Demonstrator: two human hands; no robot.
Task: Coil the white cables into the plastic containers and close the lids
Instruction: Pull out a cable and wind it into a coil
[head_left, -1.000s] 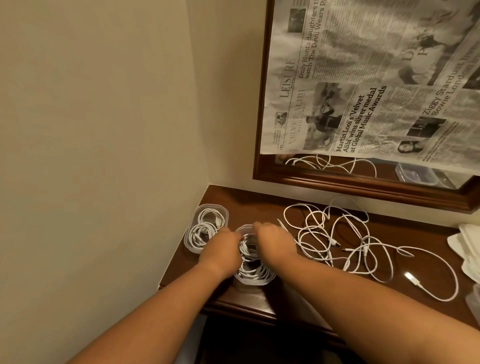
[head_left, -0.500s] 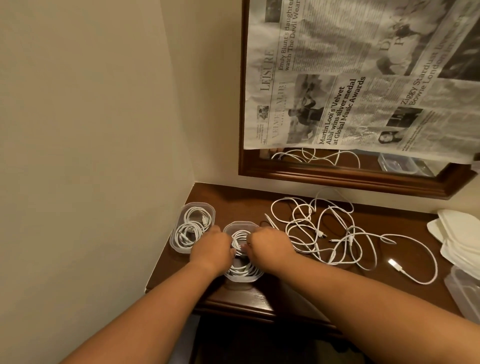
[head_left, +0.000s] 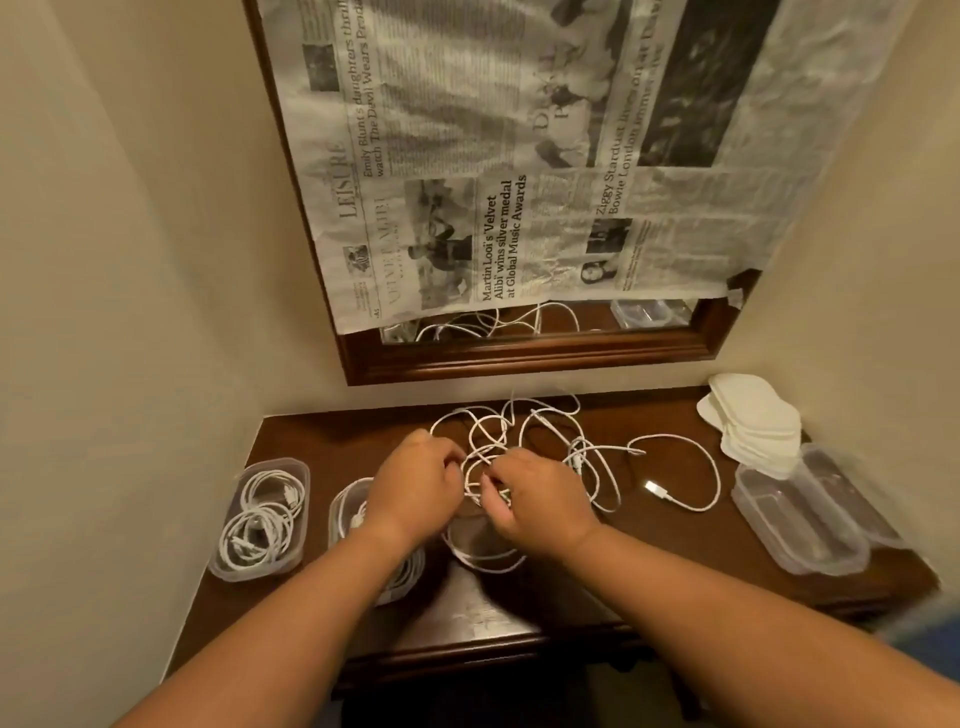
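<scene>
Fingers (head_left: 496, 480) of the right hand (head_left: 537, 501) and left hand (head_left: 415, 483) pinch the white cable tangle (head_left: 577, 449), which sprawls rightward toward the empty containers (head_left: 800, 519).

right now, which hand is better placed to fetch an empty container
Right, probably: the right hand is nearer the empty containers; the left hand would have to cross over it. Both grip cables.

Domestic room, likely a home: dark wooden dresser top (head_left: 649, 551) set in a cream-walled corner, wood-framed mirror (head_left: 524, 358) at upper centre covered by newspaper (head_left: 519, 156).
</scene>
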